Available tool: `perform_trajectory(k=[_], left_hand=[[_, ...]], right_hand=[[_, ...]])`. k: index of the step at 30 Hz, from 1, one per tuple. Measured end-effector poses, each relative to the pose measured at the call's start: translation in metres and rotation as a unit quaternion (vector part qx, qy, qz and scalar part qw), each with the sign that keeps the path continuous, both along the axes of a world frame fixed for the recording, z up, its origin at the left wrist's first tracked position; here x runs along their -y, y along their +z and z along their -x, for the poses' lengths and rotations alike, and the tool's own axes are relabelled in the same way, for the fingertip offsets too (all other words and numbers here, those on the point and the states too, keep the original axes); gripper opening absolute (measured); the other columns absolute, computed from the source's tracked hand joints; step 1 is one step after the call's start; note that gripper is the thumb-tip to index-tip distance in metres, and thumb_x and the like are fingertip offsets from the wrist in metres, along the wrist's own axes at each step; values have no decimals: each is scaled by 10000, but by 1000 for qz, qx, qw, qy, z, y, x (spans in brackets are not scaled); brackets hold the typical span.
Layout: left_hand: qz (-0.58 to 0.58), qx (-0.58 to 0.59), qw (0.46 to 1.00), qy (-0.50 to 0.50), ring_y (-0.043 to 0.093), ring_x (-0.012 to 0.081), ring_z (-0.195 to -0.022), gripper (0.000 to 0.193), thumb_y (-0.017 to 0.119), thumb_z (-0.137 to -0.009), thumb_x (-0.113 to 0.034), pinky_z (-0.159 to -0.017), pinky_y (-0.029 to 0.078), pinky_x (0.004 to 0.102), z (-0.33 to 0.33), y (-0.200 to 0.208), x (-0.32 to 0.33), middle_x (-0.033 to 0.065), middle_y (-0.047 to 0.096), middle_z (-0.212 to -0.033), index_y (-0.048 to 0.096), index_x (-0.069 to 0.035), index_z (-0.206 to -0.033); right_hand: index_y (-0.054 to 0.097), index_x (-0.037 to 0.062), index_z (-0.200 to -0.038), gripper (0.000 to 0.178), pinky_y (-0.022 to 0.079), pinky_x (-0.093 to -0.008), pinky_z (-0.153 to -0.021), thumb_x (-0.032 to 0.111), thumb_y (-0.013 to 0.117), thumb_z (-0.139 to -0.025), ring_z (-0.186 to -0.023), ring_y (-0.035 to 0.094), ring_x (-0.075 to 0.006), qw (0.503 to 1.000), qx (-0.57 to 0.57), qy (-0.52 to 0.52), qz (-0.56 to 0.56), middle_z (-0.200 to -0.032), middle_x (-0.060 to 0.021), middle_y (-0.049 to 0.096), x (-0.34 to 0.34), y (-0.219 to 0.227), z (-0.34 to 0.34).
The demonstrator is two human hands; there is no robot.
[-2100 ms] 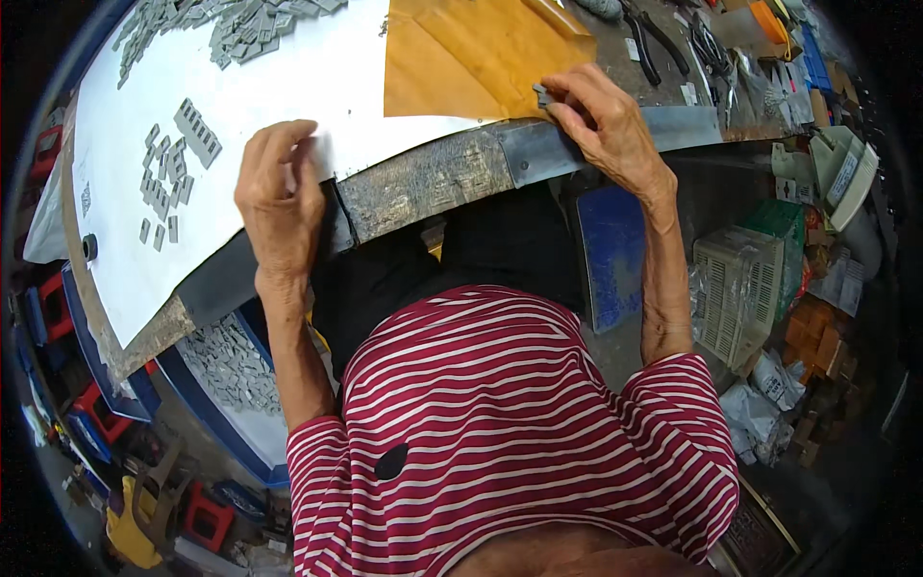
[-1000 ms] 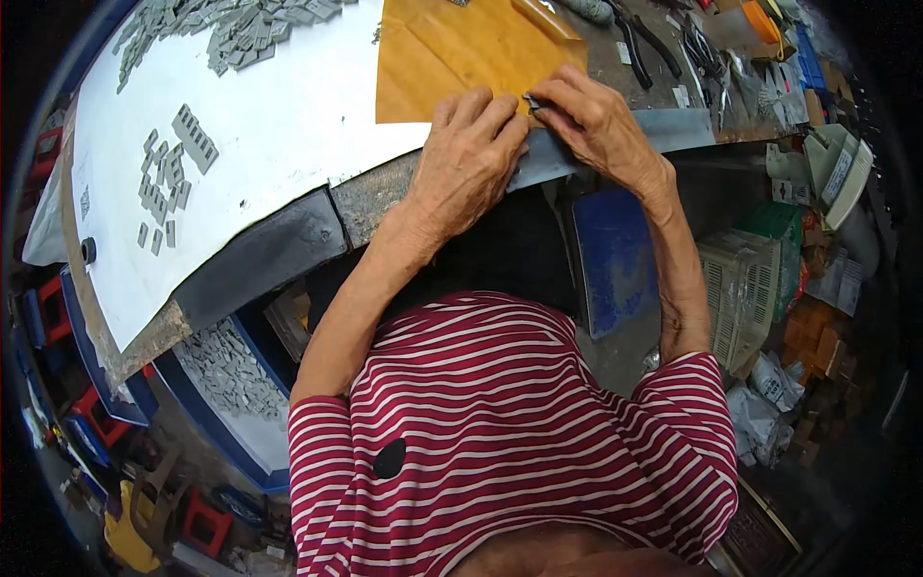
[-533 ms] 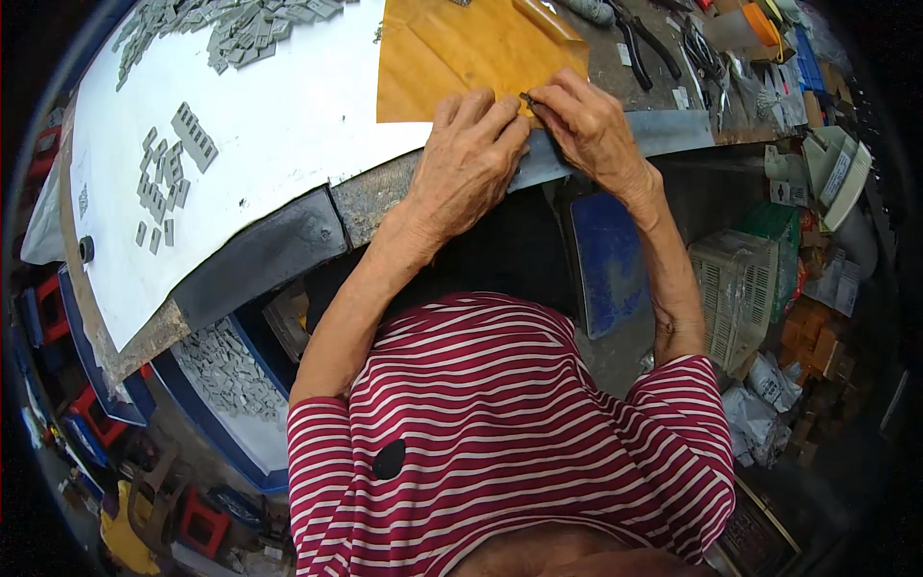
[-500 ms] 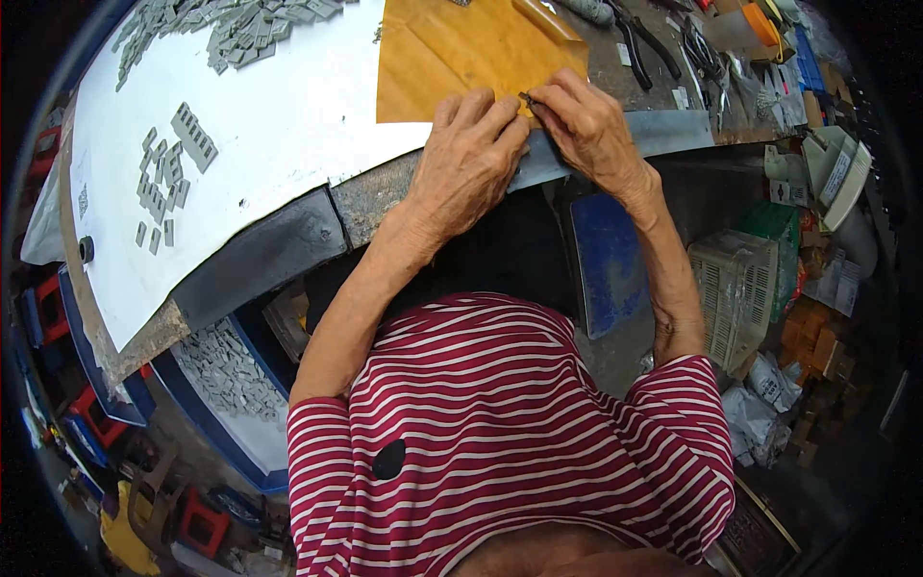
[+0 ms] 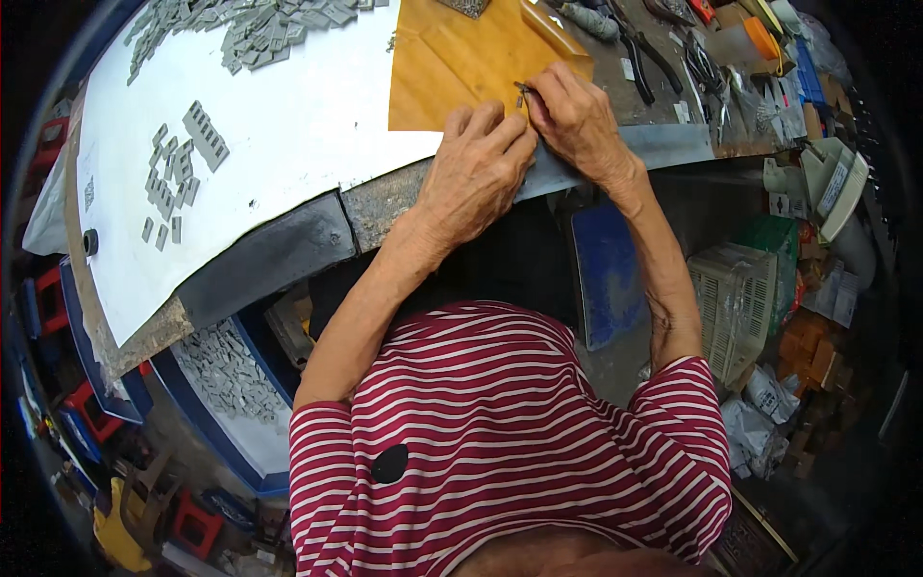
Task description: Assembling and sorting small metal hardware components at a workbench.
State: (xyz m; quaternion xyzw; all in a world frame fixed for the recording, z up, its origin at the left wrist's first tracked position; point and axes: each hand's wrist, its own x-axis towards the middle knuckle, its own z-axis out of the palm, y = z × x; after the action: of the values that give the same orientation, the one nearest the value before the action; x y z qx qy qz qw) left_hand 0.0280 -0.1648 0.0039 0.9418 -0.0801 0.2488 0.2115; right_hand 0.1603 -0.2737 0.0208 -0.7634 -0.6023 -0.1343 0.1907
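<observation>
My right hand [image 5: 580, 125] pinches a small dark piece [image 5: 524, 87], perhaps metal, between thumb and forefinger over the orange-brown sheet [image 5: 447, 72]. Close by, my left hand [image 5: 478, 173] rests at the sheet's near edge with its fingers curled and bunched together. Whatever those fingers grip is hidden; a tiny dark bit [image 5: 520, 100] shows just beyond their tips. On the white paper [image 5: 308, 125] to the left lie small flat grey pieces [image 5: 171, 178], some joined in a strip [image 5: 205, 137]. A larger heap of grey pieces [image 5: 274, 34] spreads at the back.
Black-handled pliers [image 5: 639, 67] and other tools lie right of the sheet. A box of small metal bits [image 5: 464, 7] sits at its far edge. Below the table's left side stands a blue tray [image 5: 274, 481] with grey pieces. A pale crate [image 5: 726, 313] is at right.
My right hand's fingertips have risen slightly away from the left fingertips, with the dark piece still pinched. The whole view has shifted a little; the left hand keeps its curled pose.
</observation>
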Motion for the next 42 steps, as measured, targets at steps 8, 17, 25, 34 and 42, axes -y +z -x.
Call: perform_trajectory(k=[8, 17, 25, 34, 42], left_hand=[[-7, -25, 1000, -4, 464, 246, -970, 272, 600, -755, -123, -851, 347, 371, 2, 2, -1, 67, 516, -961, 549, -43, -1010], [20, -4, 1000, -12, 465, 249, -977, 273, 593, -761, -120, -842, 344, 372, 3, 0, -1, 82, 513, -991, 549, -29, -1014], [0, 31, 1000, -5, 457, 225, -947, 233, 551, -716, -110, -820, 339, 355, 1, -4, -2, 78, 490, -923, 560, -8, -925], [7, 23, 1000, -11, 454, 230, -944, 284, 557, -697, -101, -820, 341, 357, 2, -2, -3, 83, 492, -930, 554, 6, -960], [8, 30, 999, -11, 458, 233, -933, 291, 557, -696, -101, -818, 341, 362, 1, -2, -3, 87, 497, -920, 553, 10, -964]], right_hand=[[529, 4, -848, 152, 459, -357, -592, 6, 598, -713, -693, 555, -301, 999, 21, -10, -23, -786, -123, 513, -30, -5, -14], [540, 14, -909, 163, 447, -369, -597, 10, 573, -750, -698, 550, -310, 999, 24, -10, -35, -801, -123, 514, -51, -7, -18], [557, -5, -987, 204, 443, -295, -608, 4, 559, -783, -684, 558, -239, 990, -132, -21, -45, -839, -110, 530, -25, 8, -15], [603, 48, -985, 220, 446, -292, -603, -7, 572, -775, -685, 550, -208, 993, -116, 7, -19, -828, -93, 523, -24, 6, -12], [618, 98, -969, 214, 458, -314, -632, 27, 576, -772, -720, 556, -225, 991, -129, 40, -11, -834, -79, 514, -21, 4, -17]])
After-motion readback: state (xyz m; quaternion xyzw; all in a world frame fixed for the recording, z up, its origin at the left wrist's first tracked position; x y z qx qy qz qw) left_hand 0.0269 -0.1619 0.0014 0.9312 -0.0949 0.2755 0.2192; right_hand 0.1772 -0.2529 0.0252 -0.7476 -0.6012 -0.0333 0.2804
